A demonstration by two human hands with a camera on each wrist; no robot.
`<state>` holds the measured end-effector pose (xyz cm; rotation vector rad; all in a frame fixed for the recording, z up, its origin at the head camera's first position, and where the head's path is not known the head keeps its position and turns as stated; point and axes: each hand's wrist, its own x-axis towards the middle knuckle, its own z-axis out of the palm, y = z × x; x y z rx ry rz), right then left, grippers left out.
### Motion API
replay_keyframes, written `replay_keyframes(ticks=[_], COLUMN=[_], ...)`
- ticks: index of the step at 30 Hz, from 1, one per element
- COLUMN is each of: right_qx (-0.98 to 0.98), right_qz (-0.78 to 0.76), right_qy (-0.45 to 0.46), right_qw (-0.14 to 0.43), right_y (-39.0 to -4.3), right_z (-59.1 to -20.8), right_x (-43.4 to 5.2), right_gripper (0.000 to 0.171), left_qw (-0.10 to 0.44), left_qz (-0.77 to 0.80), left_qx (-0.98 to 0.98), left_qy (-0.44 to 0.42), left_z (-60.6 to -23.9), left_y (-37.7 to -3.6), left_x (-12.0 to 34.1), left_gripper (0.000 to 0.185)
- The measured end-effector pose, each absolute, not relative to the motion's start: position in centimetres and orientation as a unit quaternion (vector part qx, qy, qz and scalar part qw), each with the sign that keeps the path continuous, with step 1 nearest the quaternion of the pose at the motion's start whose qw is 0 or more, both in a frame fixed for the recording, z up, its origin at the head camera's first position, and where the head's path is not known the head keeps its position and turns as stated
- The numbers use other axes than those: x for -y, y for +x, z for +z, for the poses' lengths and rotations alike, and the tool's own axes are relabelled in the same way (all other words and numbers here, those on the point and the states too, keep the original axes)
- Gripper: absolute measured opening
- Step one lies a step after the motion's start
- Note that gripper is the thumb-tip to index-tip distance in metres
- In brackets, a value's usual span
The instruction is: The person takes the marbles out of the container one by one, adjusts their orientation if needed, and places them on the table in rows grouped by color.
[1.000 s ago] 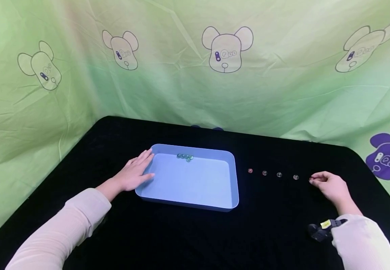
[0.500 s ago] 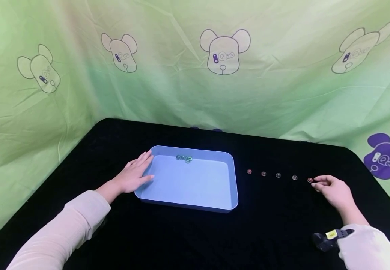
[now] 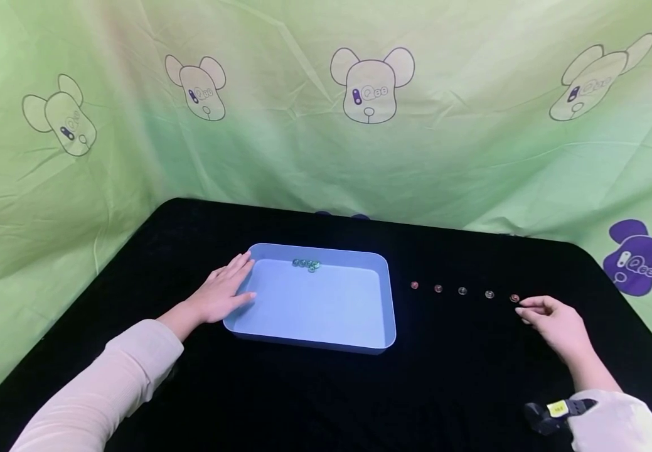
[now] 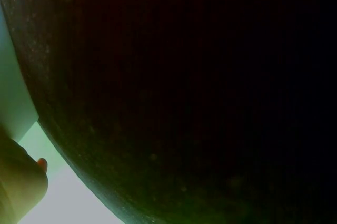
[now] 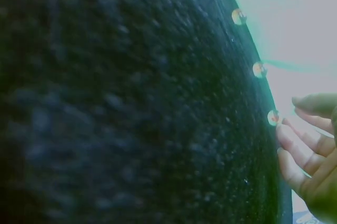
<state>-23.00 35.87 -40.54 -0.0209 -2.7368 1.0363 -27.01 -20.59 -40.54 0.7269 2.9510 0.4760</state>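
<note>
My left hand (image 3: pixel 221 292) lies over the left rim of a shallow blue tray (image 3: pixel 309 345), fingers straight and thumb reaching inside. In the left wrist view only part of that hand (image 4: pixel 23 187) shows at the lower left. Several small green marbles (image 3: pixel 303 263) cluster against the tray's back wall. To the right of the tray, several clear, reddish-tinted marbles form a row on the black cloth. Beside the rightmost marble (image 3: pixel 514 298) is my right hand (image 3: pixel 554 323). In the right wrist view its loosely bent fingers hold nothing, fingertips right by a marble (image 5: pixel 273 117).
A black tablecloth (image 3: pixel 314 402) covers the table. Green curtains with bear drawings (image 3: pixel 371 88) hang behind and at both sides. A black strap device with a yellow label (image 3: pixel 558 409) sits at the right wrist. The leftmost row marble (image 3: pixel 414 285) lies near the tray's right wall.
My right hand has let go of the rightmost marble and drawn slightly back from it, leaving it at the row's end. The left hand stays on the tray; the head view has shifted slightly.
</note>
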Motion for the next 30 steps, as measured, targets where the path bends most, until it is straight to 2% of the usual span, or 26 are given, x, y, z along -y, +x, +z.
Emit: replay_keyframes(ticks=[6, 10, 15, 20, 30], right_qx=[0.902, 0.885, 0.884, 0.891, 0.886], right_qz=[0.420, 0.455, 0.454, 0.442, 0.454], right_qy=[0.006, 0.017, 0.027, 0.030, 0.040], right_qw=[0.103, 0.103, 0.104, 0.101, 0.090], right_y=[-22.8, -22.8, -22.7, -22.8, -22.8], right_z=[-40.8, -40.7, -40.3, -39.9, -39.8], right_x=[-35.1, -34.4, -33.2, -32.1, -30.1], right_gripper=[0.002, 0.009, 0.003, 0.005, 0.020], left_qw=[0.028, 0.029, 0.030, 0.028, 0.026], left_qz=[0.156, 0.155, 0.157, 0.160, 0.159], left_qx=[-0.958, -0.958, -0.958, -0.957, -0.957], left_qy=[0.240, 0.240, 0.239, 0.240, 0.240], left_z=[-40.6, -40.5, -40.5, -40.5, -40.9], left_y=[-27.0, -27.0, -27.0, -27.0, -27.1], left_x=[20.6, 20.6, 20.6, 20.6, 20.7], left_gripper=[0.066, 0.066, 0.066, 0.066, 0.066])
